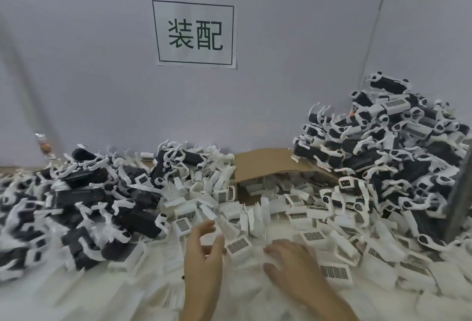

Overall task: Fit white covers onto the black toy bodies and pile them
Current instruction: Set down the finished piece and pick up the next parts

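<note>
The left hand (204,254) is reaching forward with its fingers loosely spread and gripping nothing, and the right hand (293,262) is lying palm down, fingers straight, over the loose white parts; neither is grasping anything yet. Just beside the left thumb, between the two hands, a white cover (238,245) is lying grille side up, and many more like it are lying around and beyond both hands. The black toy bodies (81,196) are lying in a heap off to the left hand's outer side, well apart from it, while the finished pile (398,157) is rising beyond the right hand, past a cardboard box (265,165). The cover is looking like a thin moulded shell: probably light, stiff and a little slippery. Its thin walls are likely flexing under a hard squeeze, so pinching it across its two long side walls, fingers off the grille, is seeming the safest hold.
</note>
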A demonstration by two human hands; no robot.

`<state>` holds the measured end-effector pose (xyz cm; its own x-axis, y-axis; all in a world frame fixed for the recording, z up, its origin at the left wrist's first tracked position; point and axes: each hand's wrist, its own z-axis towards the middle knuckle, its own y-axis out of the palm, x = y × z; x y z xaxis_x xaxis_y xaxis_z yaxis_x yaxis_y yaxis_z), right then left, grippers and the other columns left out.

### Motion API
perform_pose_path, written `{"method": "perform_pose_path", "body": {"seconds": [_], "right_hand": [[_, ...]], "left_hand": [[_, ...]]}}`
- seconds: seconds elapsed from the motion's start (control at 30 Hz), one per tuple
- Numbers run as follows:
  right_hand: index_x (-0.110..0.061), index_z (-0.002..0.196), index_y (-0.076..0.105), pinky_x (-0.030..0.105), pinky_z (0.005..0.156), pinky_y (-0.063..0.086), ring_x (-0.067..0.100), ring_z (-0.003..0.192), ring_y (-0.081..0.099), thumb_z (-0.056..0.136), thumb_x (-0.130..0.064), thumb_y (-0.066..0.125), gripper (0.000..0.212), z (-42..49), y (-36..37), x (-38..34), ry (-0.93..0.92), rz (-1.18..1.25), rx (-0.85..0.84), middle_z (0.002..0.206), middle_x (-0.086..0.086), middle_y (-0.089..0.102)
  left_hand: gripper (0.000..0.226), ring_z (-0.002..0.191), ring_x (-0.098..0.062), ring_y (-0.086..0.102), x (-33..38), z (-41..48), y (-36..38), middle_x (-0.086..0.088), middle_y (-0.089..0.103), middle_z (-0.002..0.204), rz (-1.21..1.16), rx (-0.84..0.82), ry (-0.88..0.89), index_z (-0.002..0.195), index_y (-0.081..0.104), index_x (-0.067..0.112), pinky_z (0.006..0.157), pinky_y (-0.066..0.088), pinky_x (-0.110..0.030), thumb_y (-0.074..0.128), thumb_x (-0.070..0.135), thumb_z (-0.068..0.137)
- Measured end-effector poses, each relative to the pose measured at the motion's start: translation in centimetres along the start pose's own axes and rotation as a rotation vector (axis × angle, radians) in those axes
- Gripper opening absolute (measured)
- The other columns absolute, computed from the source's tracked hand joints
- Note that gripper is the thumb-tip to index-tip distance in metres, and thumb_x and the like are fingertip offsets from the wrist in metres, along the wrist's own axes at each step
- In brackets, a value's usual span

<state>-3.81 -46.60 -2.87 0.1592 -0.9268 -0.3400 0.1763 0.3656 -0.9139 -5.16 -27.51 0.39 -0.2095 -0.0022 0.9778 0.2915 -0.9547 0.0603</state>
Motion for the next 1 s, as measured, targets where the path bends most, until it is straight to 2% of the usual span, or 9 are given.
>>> {"method": "perform_pose_path", "body": {"seconds": [0.1,0.27,0.33,0.4,0.47,0.6,0.73,0.93,1.0], "right_hand": [[-0.044,0.101,0.065,0.027,0.1,0.033,0.0,0.107,0.057,0.094,-0.039,0.06,0.01,-0.2,-0.6,-0.6,0.001,0.071,0.049,0.107,-0.027,0.062],[-0.042,0.076,0.065,0.033,0.09,0.046,0.002,0.086,0.06,0.091,-0.033,0.069,0.017,-0.7,-1.3,-0.6,-0.024,0.276,0.022,0.082,-0.018,0.066],[-0.041,0.081,0.07,0.024,0.084,0.05,0.001,0.087,0.062,0.086,-0.041,0.073,0.006,-0.9,-1.6,-0.6,-0.06,0.368,-0.09,0.088,-0.019,0.068],[-0.043,0.085,0.071,0.02,0.079,0.05,0.001,0.087,0.061,0.078,-0.05,0.074,0.01,-1.0,-1.7,-0.6,-0.093,0.379,-0.143,0.094,-0.025,0.065],[-0.044,0.089,0.07,0.019,0.077,0.05,0.003,0.086,0.061,0.074,-0.051,0.077,0.018,-1.1,-1.6,-0.7,-0.114,0.375,-0.17,0.097,-0.027,0.064],[-0.049,0.1,0.065,0.021,0.078,0.051,0.002,0.085,0.059,0.08,-0.04,0.08,0.027,-1.3,-1.5,-0.9,-0.106,0.396,-0.177,0.099,-0.028,0.062],[-0.059,0.112,0.053,0.015,0.081,0.047,0.002,0.085,0.061,0.09,-0.028,0.072,0.042,-1.3,-1.3,-1.4,-0.118,0.397,-0.154,0.101,-0.023,0.063],[-0.062,0.104,0.06,0.012,0.077,0.046,0.0,0.085,0.062,0.069,-0.053,0.074,0.039,-1.4,-1.4,-1.7,-0.141,0.436,-0.218,0.097,-0.027,0.065],[-0.057,0.097,0.065,0.013,0.073,0.047,0.002,0.08,0.061,0.075,-0.04,0.078,0.031,-1.3,-1.1,-1.6,-0.138,0.449,-0.211,0.092,-0.024,0.065]], "left_hand": [[0.033,0.09,-0.017,0.066,0.3,1.0,-1.5,0.018,0.056,0.115,-0.025,0.132,-0.015,0.125,0.052,0.029,0.076,0.058,-0.042,0.059,0.012,0.099],[0.048,0.079,0.015,0.057,-0.1,2.9,-4.1,0.008,0.048,0.132,-0.018,0.395,0.062,0.141,0.044,0.02,0.061,0.047,-0.008,0.061,0.008,0.097],[0.056,0.084,0.008,0.058,-0.4,3.6,-5.1,0.007,0.044,0.139,-0.034,0.474,0.05,0.146,0.039,0.021,0.07,0.048,-0.012,0.062,0.009,0.096],[0.061,0.1,-0.005,0.059,-0.6,4.3,-6.1,0.006,0.044,0.144,-0.103,0.509,0.0,0.149,0.035,0.024,0.091,0.051,-0.033,0.063,0.01,0.096],[0.063,0.112,-0.023,0.062,-0.6,4.9,-6.7,0.005,0.043,0.146,-0.194,0.462,-0.055,0.151,0.033,0.024,0.101,0.05,-0.047,0.063,0.011,0.097],[0.057,0.089,-0.017,0.069,-0.9,5.4,-7.0,-0.005,0.05,0.141,-0.261,0.388,-0.123,0.147,0.038,0.019,0.081,0.053,-0.033,0.064,0.011,0.097],[0.052,0.093,-0.018,0.066,-1.6,5.5,-6.6,-0.008,0.054,0.133,-0.251,0.342,-0.188,0.142,0.043,0.019,0.074,0.053,-0.03,0.064,0.01,0.096],[0.04,0.104,-0.029,0.065,-1.3,5.2,-6.3,-0.015,0.064,0.111,-0.564,0.146,-0.309,0.134,0.045,0.01,0.085,0.051,-0.035,0.059,0.002,0.097],[0.036,0.105,-0.025,0.066,-1.3,5.3,-6.4,-0.013,0.066,0.111,-0.646,0.153,-0.329,0.131,0.049,0.009,0.083,0.052,-0.033,0.059,0.004,0.097]]}}
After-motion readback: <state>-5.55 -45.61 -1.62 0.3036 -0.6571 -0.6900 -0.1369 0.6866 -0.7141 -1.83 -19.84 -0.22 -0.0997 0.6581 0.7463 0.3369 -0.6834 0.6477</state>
